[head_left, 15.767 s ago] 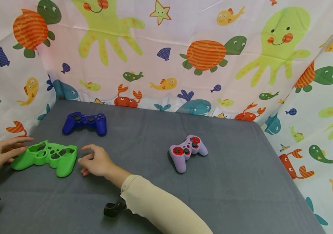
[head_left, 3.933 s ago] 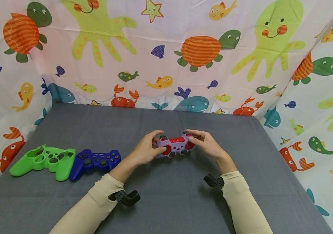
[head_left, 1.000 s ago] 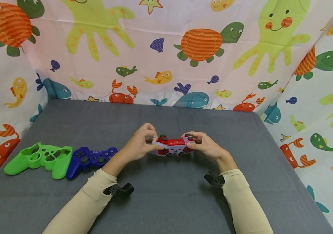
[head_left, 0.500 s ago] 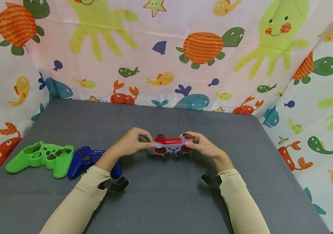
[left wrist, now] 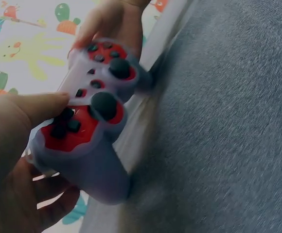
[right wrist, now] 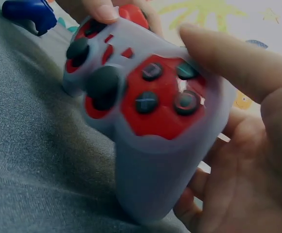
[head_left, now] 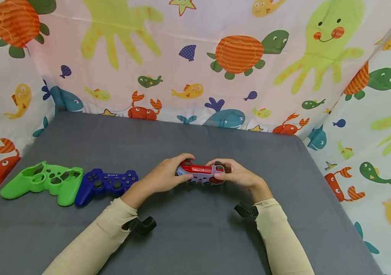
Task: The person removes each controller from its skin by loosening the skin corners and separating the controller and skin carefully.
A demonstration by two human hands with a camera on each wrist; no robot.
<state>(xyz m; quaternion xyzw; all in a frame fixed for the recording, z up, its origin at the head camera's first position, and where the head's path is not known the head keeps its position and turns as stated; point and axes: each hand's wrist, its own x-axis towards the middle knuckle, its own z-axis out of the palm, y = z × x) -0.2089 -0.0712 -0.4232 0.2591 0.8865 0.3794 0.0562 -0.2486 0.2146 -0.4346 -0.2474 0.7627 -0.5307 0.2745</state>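
Note:
Both hands hold a red game controller in a pale lilac silicone sleeve (head_left: 200, 177), over the middle of the table in the head view. My left hand (head_left: 162, 175) grips its left end, thumb on the front near the direction pad and fingers curled behind, as the left wrist view shows. My right hand (head_left: 241, 176) grips the other end, its thumb by the top edge above the face buttons (right wrist: 165, 99). Red shell shows along the controller's top edge, where the sleeve leaves it bare. The sleeve wraps the grips and surrounds the sticks (left wrist: 104, 104).
On the grey table (head_left: 188, 236), to the left, a green silicone sleeve (head_left: 46, 179) lies beside a blue controller (head_left: 107, 183), their ends close together. A curtain with sea animals (head_left: 195, 68) stands behind the table and along its sides.
The blue controller has moved forward beside the green sleeve, and the lilac-sleeved controller is off the table in both hands. Half a second ago my left hand pinched the sleeve's left edge; now it wraps that end.

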